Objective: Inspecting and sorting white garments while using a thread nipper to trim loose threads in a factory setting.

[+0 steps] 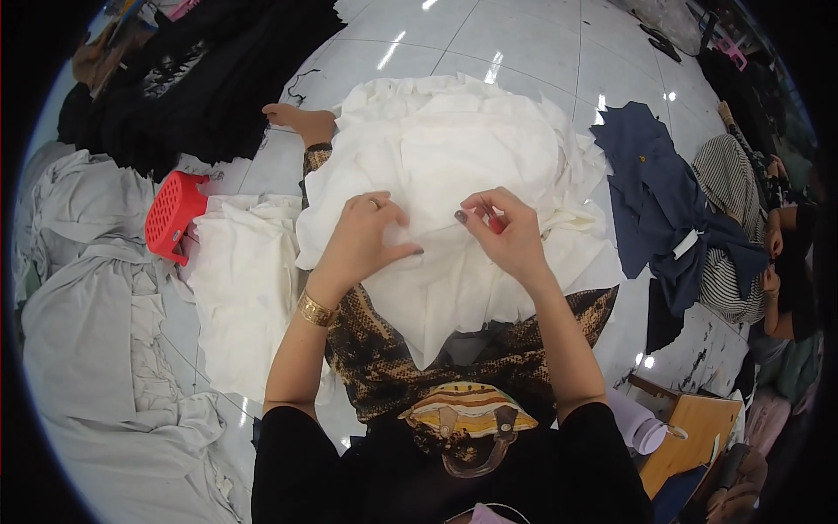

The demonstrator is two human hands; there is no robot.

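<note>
A large heap of white cloth pieces (476,144) lies across my lap and spreads over the floor in front of me. My left hand (371,231) rests over the cloth with its thumb and fingers apart, and nothing shows between them. To its right, my right hand (506,231) is closed around a small red tool (497,224), mostly hidden in the palm, so its kind does not show. The thumb and forefinger of that hand come close together just above the white fabric. One corner of the cloth hangs down toward my patterned trousers (375,349).
A red plastic stool (175,214) and another white cloth stack (244,288) are at my left, beside grey cloth (83,323). Black fabric (201,79) lies far left. Navy cloth (642,183) lies at right, near another person's hands (772,253). A wooden box (690,437) stands near right.
</note>
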